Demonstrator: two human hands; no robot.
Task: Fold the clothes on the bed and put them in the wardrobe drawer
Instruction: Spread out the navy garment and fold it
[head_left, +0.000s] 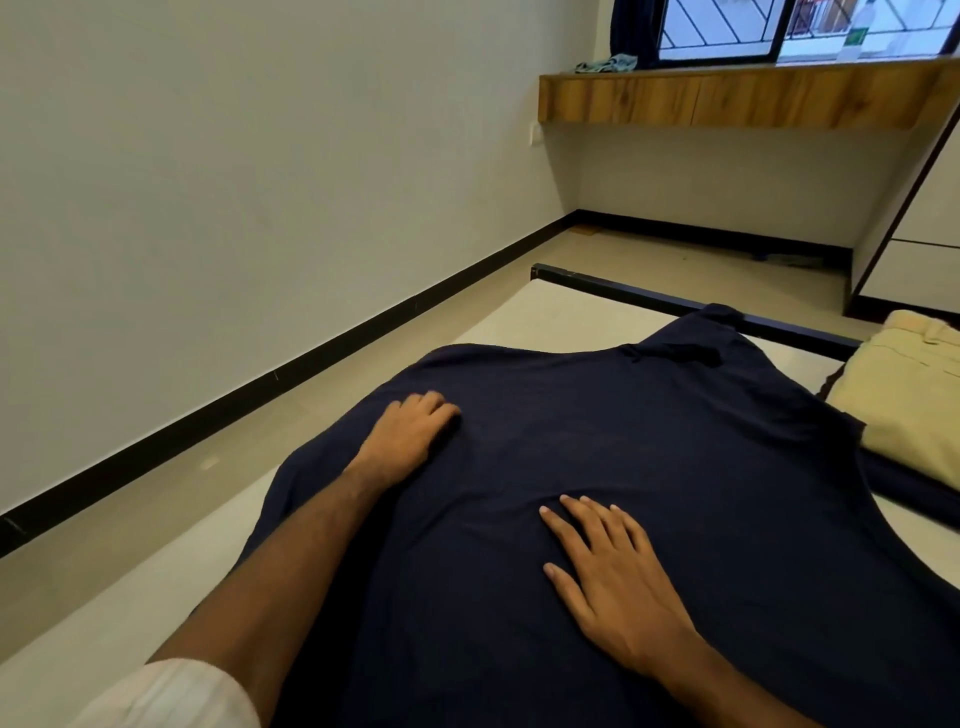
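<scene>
A dark navy garment (649, 447) lies spread flat over the white bed (545, 317), reaching the bed's far edge. My left hand (410, 431) rests on its left part, fingers bent a little, pressing the cloth down. My right hand (608, 577) lies flat on the middle of the garment with its fingers straight and spread. Neither hand grips the fabric. A cream folded garment (914, 400) sits on the bed at the right, overlapping the navy one's edge.
A black bed frame rail (623, 291) runs along the far end of the bed. A white wardrobe (924, 249) stands at the right. A wooden ledge (737, 98) under the window holds a teal cloth (608, 63). Floor runs along the left wall.
</scene>
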